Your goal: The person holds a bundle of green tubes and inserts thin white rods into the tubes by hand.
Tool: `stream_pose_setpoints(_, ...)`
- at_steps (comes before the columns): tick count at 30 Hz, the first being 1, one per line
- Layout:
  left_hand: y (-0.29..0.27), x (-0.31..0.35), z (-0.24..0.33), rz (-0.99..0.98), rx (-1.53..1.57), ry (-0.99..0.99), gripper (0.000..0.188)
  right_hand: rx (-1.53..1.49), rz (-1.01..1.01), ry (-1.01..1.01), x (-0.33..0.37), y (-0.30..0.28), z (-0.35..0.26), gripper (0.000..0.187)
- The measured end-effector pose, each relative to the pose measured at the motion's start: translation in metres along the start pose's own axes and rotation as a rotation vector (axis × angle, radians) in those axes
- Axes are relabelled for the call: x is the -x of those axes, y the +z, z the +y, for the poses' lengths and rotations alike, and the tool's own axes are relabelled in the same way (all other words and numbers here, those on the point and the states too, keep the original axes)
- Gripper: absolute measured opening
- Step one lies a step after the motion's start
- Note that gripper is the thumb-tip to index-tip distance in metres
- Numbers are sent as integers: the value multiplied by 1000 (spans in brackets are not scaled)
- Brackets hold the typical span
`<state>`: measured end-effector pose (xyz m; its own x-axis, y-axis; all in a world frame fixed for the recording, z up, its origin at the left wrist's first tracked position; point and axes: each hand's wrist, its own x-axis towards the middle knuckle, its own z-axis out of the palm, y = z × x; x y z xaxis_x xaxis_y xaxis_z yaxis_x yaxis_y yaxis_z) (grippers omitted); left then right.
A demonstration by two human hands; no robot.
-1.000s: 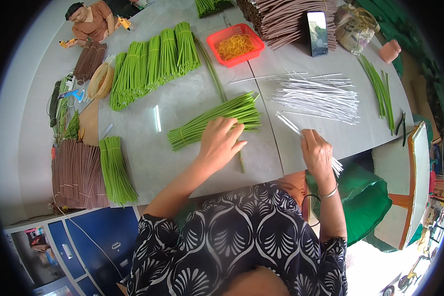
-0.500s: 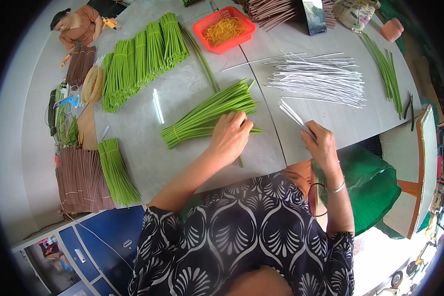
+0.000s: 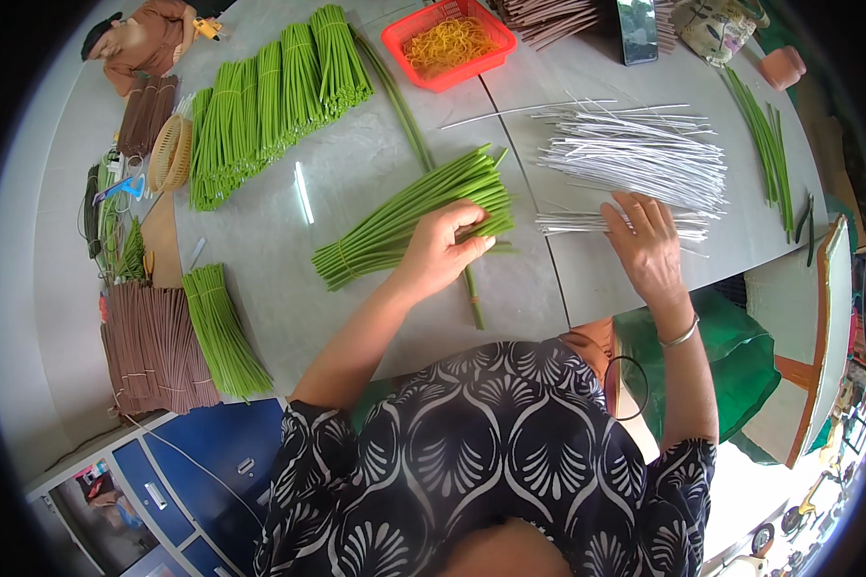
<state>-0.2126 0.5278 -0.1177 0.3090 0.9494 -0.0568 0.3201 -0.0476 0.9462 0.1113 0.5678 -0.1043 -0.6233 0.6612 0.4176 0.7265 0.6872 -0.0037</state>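
A grey table (image 3: 260,255) with a seam across it fills most of the view. Towards its far left corner lies a row of tied bright-green stem bundles (image 3: 265,106). Near the middle, a single green bundle (image 3: 380,231) slants up to the right, banded at its left end and fanned at the other. Right of the seam, thin white sticks (image 3: 635,159) lie in a loose heap. Another green bundle (image 3: 223,332) rests by the near left corner. At the far edge, a red plastic basket (image 3: 440,81) holds yellow elastic bands (image 3: 445,45). The person's left hand (image 3: 438,252) is curved, thumb and fingers narrowly apart, at the middle bundle's fanned end; whether it grips any stems, I cannot tell. The right hand (image 3: 648,248) lies palm down, fingers together, over a small bunch of white sticks (image 3: 570,222) beside the heap; its grip is also unclear. Pliers (image 3: 805,230) lie by the right edge.
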Motion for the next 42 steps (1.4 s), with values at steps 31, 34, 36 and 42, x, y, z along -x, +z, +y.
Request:
stream_pose_setpoints(31,42,-26,-6,-180,231,-306,27,-202,-46,65,66,27,-13,39)
stream_pose_setpoints(34,46,-19,1,-215,167,-304,27,-198,-48,61,76,18,-21,41)
stream_pose_setpoints(36,48,-14,1,-233,175,-299,28,-177,-51,78,84,22,-26,41)
stream_pose_setpoints(42,53,-9,3,-208,264,-342,28,-165,-6,142,94,16,-27,40)
